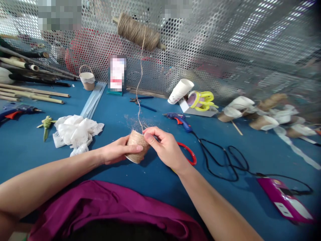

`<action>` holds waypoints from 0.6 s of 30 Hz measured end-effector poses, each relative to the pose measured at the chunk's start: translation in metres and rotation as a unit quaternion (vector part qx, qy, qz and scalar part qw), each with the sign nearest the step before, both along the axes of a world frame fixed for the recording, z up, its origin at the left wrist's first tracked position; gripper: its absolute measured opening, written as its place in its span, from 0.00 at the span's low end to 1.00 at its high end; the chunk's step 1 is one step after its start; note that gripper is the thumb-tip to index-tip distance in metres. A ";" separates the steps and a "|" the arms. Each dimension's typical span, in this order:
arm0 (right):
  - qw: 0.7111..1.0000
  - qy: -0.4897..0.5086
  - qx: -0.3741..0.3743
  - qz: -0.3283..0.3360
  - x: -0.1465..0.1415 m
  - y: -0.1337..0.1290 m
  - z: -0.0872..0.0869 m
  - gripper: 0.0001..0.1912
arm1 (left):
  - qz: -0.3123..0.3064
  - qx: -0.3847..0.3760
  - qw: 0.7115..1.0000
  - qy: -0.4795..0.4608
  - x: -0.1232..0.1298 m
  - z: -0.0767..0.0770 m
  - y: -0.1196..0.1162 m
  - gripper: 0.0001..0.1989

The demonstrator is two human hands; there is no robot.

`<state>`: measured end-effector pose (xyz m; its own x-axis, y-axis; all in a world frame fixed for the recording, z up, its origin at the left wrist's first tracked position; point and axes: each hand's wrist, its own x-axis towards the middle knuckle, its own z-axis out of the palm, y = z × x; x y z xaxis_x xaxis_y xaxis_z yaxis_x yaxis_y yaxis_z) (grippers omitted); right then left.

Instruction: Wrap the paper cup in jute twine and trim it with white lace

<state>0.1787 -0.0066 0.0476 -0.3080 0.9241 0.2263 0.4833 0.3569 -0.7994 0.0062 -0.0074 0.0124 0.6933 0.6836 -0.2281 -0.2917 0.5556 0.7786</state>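
Note:
A paper cup wrapped in twine (136, 142) is tilted over the blue table, its white rim at the lower end. My left hand (121, 149) grips it from the left, thumb across its side. My right hand (163, 144) is at the cup's upper right, thumb and forefinger pinching the twine (139, 100) where it meets the cup. The strand runs up slackly to a twine spool (137, 31) on a stick at the perforated metal screen.
A blue glue gun (179, 121) with its black cable lies right of centre, near red-handled scissors (188, 152). White lace (76, 130) is at left. Pliers (144, 103) lie behind the cup. A purple power strip (284, 201) sits at lower right; wrapped cups stand at far right.

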 end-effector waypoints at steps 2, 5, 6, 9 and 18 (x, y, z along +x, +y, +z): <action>1.000 -0.001 -0.002 -0.002 0.001 -0.001 0.001 0.11 | -0.001 -0.005 1.000 -0.004 0.000 0.001 0.000 0.29; 1.000 -0.009 -0.003 0.000 0.001 -0.003 0.005 0.10 | 0.002 -0.020 1.000 -0.010 0.001 0.001 0.001 0.27; 1.000 -0.008 -0.004 0.003 0.003 -0.002 0.006 0.10 | 0.005 -0.028 1.000 -0.013 0.001 0.001 0.001 0.27; 1.000 -0.006 -0.008 -0.016 0.015 0.007 0.009 0.12 | 0.015 -0.049 0.998 -0.030 -0.001 0.000 0.004 0.28; 0.909 -0.244 -0.021 -0.338 0.117 0.075 -0.014 0.15 | 0.040 -0.052 0.998 -0.021 -0.003 -0.006 0.007 0.29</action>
